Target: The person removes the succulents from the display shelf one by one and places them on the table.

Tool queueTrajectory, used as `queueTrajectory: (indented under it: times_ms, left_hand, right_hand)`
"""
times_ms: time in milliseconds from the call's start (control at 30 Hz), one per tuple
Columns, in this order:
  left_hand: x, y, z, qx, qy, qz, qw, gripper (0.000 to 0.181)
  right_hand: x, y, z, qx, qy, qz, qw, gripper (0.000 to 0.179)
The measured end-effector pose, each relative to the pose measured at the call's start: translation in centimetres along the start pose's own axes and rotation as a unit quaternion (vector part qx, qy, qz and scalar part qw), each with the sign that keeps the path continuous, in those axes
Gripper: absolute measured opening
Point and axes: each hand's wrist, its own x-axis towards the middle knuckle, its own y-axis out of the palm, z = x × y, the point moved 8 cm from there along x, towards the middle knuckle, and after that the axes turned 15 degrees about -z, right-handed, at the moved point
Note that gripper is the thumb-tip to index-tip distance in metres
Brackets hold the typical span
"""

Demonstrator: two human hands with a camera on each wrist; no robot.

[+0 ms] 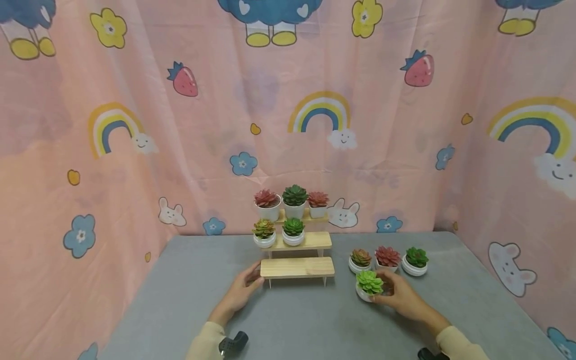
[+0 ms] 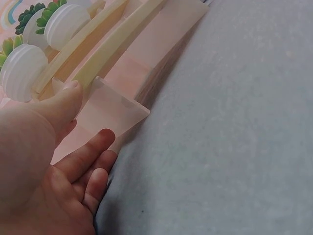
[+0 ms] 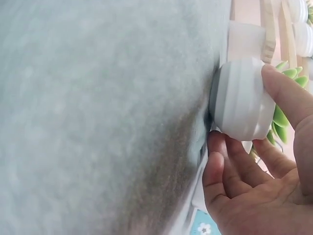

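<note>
A three-tier wooden stand (image 1: 297, 268) with translucent legs (image 2: 112, 105) stands at the back middle of the table. My left hand (image 1: 242, 287) holds the left end of its lowest board with thumb and forefinger; the other fingers (image 2: 85, 156) are loosely bent beside the leg. My right hand (image 1: 402, 296) pinches the round white pot (image 3: 244, 100) of a bright green artificial succulent (image 1: 370, 283), low at the grey table. Its thumb lies on one side of the pot, fingertips on the other. No pot sits on the lowest board.
Right behind the held plant stand an orange-tinted succulent (image 1: 361, 258), a red one (image 1: 387, 256) and a dark green one (image 1: 416, 258). Two potted succulents sit on the middle board (image 1: 317, 241), three on the top one (image 1: 306, 217). A pink patterned curtain (image 1: 202, 140) hangs behind the grey table (image 1: 189, 270).
</note>
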Motion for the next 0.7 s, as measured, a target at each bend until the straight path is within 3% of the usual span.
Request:
queueTrajectory:
  times_ms: [267, 567, 700]
  left_hand:
    - [-0.1, 0.0, -0.1, 0.001, -0.002, 0.003, 1.0, 0.062]
    - [0.0, 0.1, -0.1, -0.012, -0.006, 0.003, 0.9999, 0.062]
    - [-0.1, -0.1, -0.1, -0.01, -0.009, 0.002, 0.9999, 0.062]
  right_hand:
    - [-0.1, -0.5, 0.2, -0.011, 0.019, 0.006, 0.9997, 0.073]
    - [0.2, -2.8, 4.2, -0.046, -0.064, -0.057, 0.9953, 0.066]
    - [1.0, -2.9, 5.7, -0.045, -0.081, -0.067, 0.9934, 0.063]
